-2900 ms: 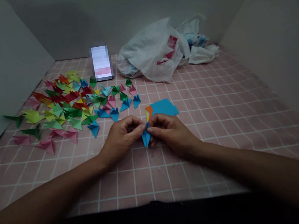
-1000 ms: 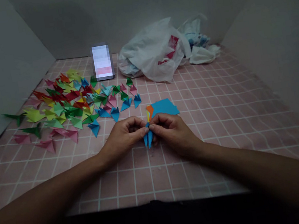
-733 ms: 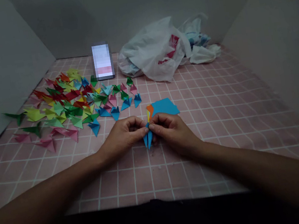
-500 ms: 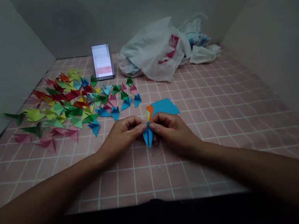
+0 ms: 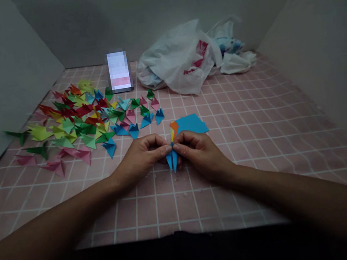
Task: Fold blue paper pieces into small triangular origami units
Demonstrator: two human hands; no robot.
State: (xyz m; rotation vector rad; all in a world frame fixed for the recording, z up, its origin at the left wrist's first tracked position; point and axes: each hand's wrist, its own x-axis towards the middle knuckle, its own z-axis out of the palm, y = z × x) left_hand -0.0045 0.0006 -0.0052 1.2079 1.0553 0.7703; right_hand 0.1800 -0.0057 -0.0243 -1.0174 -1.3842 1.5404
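Between both hands is a small piece of folded blue paper (image 5: 172,161), with two narrow points aimed down toward me. My left hand (image 5: 152,151) pinches its upper left side between thumb and fingers. From the other side my right hand (image 5: 194,146) pinches the same paper, the two thumb tips nearly meeting. The upper part of the fold is hidden by the fingers. Just behind the hands lie flat blue paper (image 5: 190,123) and an orange piece (image 5: 174,127) with a yellow strip at its left.
Many folded paper cranes (image 5: 86,121) in several colours spread over the left of the pink checked tablecloth (image 5: 245,149). A lit phone (image 5: 118,70) with a blurred screen stands behind them. White plastic bags (image 5: 178,59) lie at the back. Walls enclose the sides and back.
Both hands keep their pinch on the blue paper in nearly the same place. The thumbs and the paper's lower points have shifted very slightly.
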